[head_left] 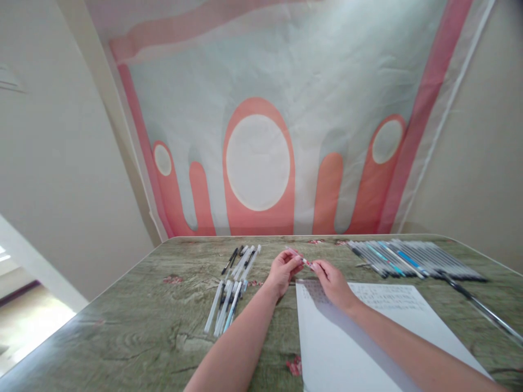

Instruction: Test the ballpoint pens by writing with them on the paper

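Observation:
A slim pen (306, 262) with a red and white patterned barrel slants between my two hands above the table. My left hand (281, 273) is closed around its upper left part, with the tip end poking out past the fingers. Pinched at the pen's lower right end are the fingers of my right hand (334, 284), which hide that end. Below my right hand and forearm lies a white sheet of paper (343, 354) with rows of small handwriting along its top.
Left of my hands lie clear pen barrels or caps (223, 307), with several more (248, 261) behind them. A long row of refills or slim pens (429, 258) lies at the back right. One dark and silver rod (482, 307) rests near the right edge of the wood-patterned table (163, 326).

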A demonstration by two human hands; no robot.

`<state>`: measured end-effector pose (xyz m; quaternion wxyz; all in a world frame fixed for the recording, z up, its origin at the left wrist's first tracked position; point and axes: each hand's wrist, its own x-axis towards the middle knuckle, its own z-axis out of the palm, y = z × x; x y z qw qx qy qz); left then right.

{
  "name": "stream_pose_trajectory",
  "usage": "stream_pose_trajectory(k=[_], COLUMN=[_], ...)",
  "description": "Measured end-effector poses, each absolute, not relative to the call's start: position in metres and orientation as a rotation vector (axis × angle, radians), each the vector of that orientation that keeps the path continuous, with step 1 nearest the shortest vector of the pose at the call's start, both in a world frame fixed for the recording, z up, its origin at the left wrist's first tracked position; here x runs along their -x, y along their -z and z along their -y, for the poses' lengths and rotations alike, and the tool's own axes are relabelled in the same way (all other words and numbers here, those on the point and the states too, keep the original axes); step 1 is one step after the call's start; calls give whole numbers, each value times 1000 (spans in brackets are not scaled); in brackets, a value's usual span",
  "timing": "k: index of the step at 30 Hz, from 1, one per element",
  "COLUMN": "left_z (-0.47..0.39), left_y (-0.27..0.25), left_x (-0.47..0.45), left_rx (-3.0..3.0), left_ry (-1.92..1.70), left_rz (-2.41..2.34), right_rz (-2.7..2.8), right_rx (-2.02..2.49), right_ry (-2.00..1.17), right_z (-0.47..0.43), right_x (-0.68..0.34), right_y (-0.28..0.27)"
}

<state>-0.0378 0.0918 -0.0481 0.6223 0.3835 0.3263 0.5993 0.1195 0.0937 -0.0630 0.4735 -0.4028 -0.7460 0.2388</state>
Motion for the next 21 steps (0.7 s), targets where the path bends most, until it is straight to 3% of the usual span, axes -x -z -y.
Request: stream_pose_trajectory(k=[5, 21], left_z=[-92, -95], left_y=[48, 49], left_x=[37, 37], left_rx=[-909, -936], left_ry=[-1374, -1366], left_rz=[-757, -768], right_rz=[1754, 1802], right_rx=[1002, 953], right_ry=[-449, -461], right_z=[-94, -90], right_x=[-118, -120], right_y=[67, 60])
